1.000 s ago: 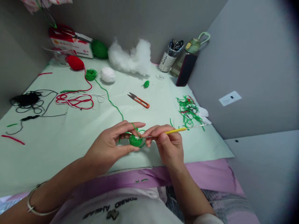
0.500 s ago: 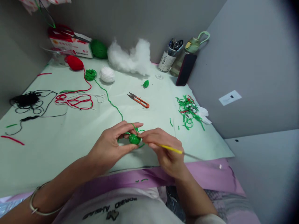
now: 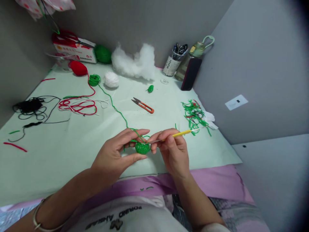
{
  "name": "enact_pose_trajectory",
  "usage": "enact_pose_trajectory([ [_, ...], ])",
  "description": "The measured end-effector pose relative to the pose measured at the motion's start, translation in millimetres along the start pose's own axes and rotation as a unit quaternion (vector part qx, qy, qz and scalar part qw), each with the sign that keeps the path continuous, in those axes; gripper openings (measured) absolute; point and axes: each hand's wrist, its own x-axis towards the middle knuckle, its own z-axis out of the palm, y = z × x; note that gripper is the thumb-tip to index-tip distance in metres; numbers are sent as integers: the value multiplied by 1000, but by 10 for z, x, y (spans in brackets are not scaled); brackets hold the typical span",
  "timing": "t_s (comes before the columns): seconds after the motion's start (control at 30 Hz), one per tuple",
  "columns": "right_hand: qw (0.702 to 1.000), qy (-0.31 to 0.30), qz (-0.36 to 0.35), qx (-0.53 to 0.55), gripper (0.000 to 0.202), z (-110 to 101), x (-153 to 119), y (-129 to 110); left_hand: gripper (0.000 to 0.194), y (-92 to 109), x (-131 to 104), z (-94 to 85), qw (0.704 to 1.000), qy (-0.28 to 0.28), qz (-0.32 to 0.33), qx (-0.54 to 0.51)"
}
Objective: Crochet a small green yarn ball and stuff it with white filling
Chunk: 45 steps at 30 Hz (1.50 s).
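Observation:
Between the thumb and fingers of my left hand is a small, rounded green crochet piece. My right hand grips a crochet hook by its yellow handle. The hook's metal front end reaches the top edge of the piece; its exact tip is too small to make out. Green working yarn runs over my left fingers and back to a small green yarn bundle. Orange thread snips lie on the table beyond my hands.
At the back stand a red yarn ball, a white yarn ball, white stuffing, a pen cup, a bottle and a phone. Yarn scraps are heaped right; black yarn lies left.
My right hand has turned, swinging the hook's back end upward and away from me. The hook's metal front now shows at the green piece, which has shifted slightly right.

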Motion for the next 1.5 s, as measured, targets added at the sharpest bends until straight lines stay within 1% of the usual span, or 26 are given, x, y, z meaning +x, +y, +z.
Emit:
enact_pose_trajectory([
  [0.07,1000,-13,0,0,18,-19,5,-3,47,-3,11,-3,1000,-4,7,3],
  [0.17,998,-38,-21,-34,17,-55,1,-28,47,-3,32,-12,1000,-15,18,15],
  [0.27,992,-61,-51,-102,18,-70,3,-82,45,6,50,-25,998,-16,29,52],
  [0.33,980,-72,-83,-167,18,-65,3,-125,43,10,60,-34,996,-10,40,80],
  [0.43,946,-92,-148,-271,19,-47,-16,-161,41,5,67,-38,992,-1,53,111],
  [0.57,871,-122,-239,-412,26,-25,-88,-118,39,-19,64,-4,991,16,68,113],
  [0.6,855,-122,-260,-431,28,-18,-107,-97,37,-25,59,9,992,22,70,107],
  [0.63,847,-116,-278,-438,29,-11,-123,-76,34,-30,53,22,992,26,69,101],
  [0.67,849,-107,-284,-432,29,-3,-134,-59,33,-34,44,34,993,31,66,94],
  [0.7,862,-97,-276,-414,28,5,-140,-45,34,-36,35,42,994,35,62,87],
  [0.73,884,-82,-257,-382,26,11,-139,-36,36,-37,27,48,994,39,60,79],
  [0.8,938,-44,-186,-290,22,13,-117,-28,43,-33,15,46,995,38,64,69],
  [0.87,977,-20,-109,-182,21,-7,-77,-29,46,-25,15,31,994,30,74,73],
  [0.9,987,-19,-79,-138,20,-26,-55,-31,46,-20,19,19,993,23,80,79],
  [0.97,995,-38,-37,-84,18,-68,-18,-41,43,-15,31,-6,991,4,91,94],
  [1.0,995,-49,-27,-79,19,-87,-6,-48,40,-15,38,-17,990,-6,95,101],
  [1.07,991,-61,-30,-117,20,-108,0,-66,35,-23,50,-32,988,-18,96,116],
  [1.13,972,-74,-79,-206,20,-98,-18,-79,34,-38,60,-28,988,-12,85,125],
  [1.17,953,-86,-116,-266,20,-84,-34,-80,35,-46,63,-18,989,-6,78,126],
  [1.2,925,-96,-159,-331,20,-66,-52,-76,36,-52,66,-3,990,1,69,123],
  [1.23,889,-101,-205,-397,20,-47,-73,-69,35,-56,68,15,991,7,62,117],
  [1.3,804,-96,-285,-513,21,-14,-114,-52,32,-51,65,54,994,15,47,93],
  [1.33,768,-86,-314,-552,22,-3,-134,-46,33,-43,59,70,996,17,41,73],
  [1.37,743,-74,-335,-574,24,2,-151,-43,35,-31,52,82,998,16,33,50],
  [1.4,733,-61,-347,-582,27,3,-167,-44,38,-17,43,88,999,13,22,24],
  [1.5,741,-46,-356,-568,34,-8,-199,-52,40,18,17,82,998,2,-24,-52],
])
